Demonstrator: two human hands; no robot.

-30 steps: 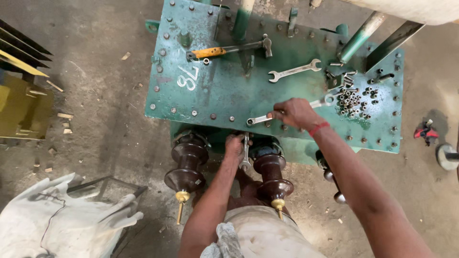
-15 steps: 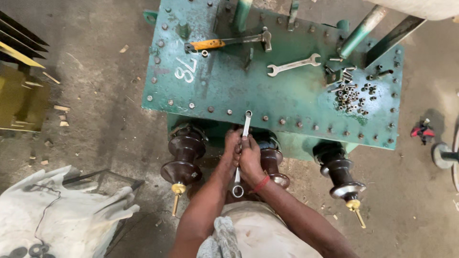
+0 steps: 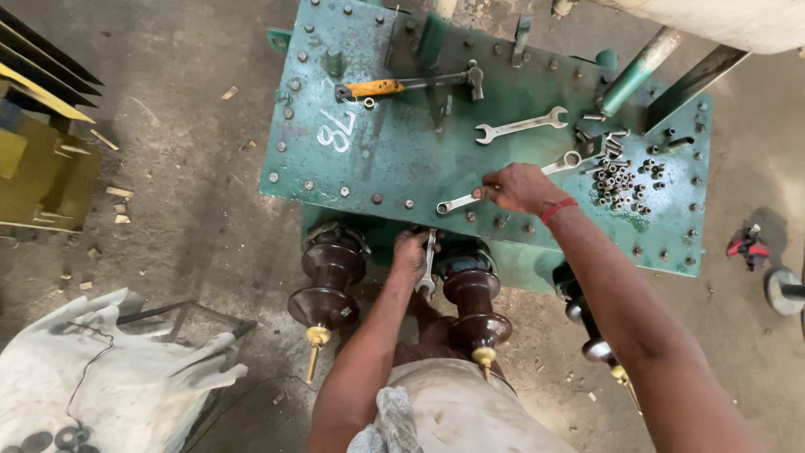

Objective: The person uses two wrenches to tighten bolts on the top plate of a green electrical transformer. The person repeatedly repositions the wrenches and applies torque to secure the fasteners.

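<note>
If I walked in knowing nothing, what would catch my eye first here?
Most likely the big green bolted metal lid filling the upper middle, with a hammer and a loose wrench lying on it. The right hand rests on a long wrench near a pile of small nuts. Below the lid's near edge, the left hand grips a second wrench between two dark brown ribbed insulators.

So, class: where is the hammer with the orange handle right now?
In the head view, the hammer lies on the green metal cover, upper left, above the open-ended spanner.
</note>
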